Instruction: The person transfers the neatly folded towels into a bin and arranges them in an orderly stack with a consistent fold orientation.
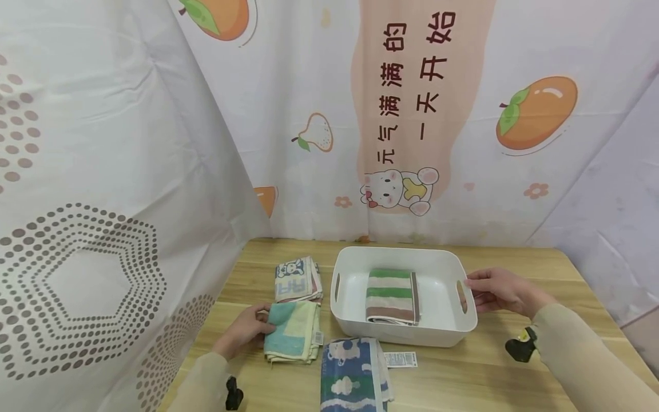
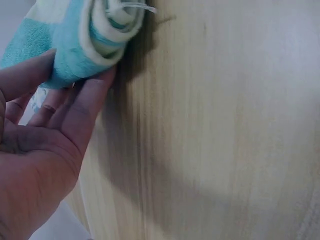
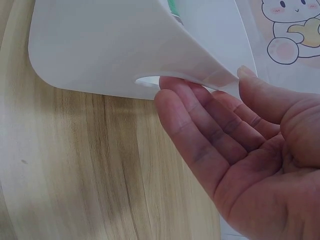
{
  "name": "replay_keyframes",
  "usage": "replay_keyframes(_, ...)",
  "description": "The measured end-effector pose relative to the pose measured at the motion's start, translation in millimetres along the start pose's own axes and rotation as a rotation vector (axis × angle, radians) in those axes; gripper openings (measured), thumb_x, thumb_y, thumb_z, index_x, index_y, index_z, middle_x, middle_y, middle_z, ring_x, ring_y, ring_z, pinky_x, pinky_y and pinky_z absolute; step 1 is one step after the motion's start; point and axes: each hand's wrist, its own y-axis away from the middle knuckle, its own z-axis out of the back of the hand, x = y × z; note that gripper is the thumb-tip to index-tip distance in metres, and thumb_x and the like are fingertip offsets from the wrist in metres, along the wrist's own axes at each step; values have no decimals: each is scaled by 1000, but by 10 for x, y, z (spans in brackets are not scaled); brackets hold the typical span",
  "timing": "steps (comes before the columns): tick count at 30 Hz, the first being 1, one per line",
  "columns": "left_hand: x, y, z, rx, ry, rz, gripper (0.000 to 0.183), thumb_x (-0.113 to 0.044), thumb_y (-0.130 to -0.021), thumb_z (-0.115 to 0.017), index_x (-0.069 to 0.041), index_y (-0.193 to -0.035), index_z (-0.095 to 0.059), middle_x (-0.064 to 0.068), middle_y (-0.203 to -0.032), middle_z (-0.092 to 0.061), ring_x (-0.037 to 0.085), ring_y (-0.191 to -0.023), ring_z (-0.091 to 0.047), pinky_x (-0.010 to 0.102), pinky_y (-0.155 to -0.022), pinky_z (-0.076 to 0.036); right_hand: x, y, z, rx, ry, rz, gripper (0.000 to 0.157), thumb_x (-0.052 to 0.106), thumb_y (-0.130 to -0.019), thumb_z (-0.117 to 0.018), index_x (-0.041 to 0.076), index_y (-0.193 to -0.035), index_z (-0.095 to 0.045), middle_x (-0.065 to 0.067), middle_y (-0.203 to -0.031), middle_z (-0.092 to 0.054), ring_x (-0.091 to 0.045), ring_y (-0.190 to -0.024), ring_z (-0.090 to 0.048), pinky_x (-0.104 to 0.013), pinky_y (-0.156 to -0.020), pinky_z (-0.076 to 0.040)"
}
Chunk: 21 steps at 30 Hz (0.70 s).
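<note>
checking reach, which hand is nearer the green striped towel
Right. The right hand, right of the green striped towel, holds the white bin; the left hand, farther off left of the bin, grips the teal-and-cream towel.

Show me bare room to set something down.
Bare table shows in front of the white basket, between the white label and the right sleeve; also between the right hand and the curtain. Crowded: left of the basket, with teal towel, pale towel and left hand.
</note>
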Motion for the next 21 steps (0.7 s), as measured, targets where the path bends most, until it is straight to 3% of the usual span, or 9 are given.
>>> replay_keyframes(9, 32, 22, 74, 22, 11, -70, 43, -4, -92, -71, -2, -131, -54, 18, -112, -63, 26, -87, -68, 41, -68, -60, 17, -12, -5, 7, 12, 3, 53, 20, -109, -51, -21, -141, -39, -11, -102, -74, -21, -87, -73, -40, -81, -62)
replay_keyframes(21, -89, 87, 204, -26, 43, -147, 36, -7, -93, -71, -1, -127, -58, 17, -124, -58, 27, -96, -65, 41, -76, -59, 18, 10, -8, 1, 12, 4, 53, 19, -108, -52, -22, -140, -38, -11, -101, -74, -21, -86, -74, -40, -80, -62)
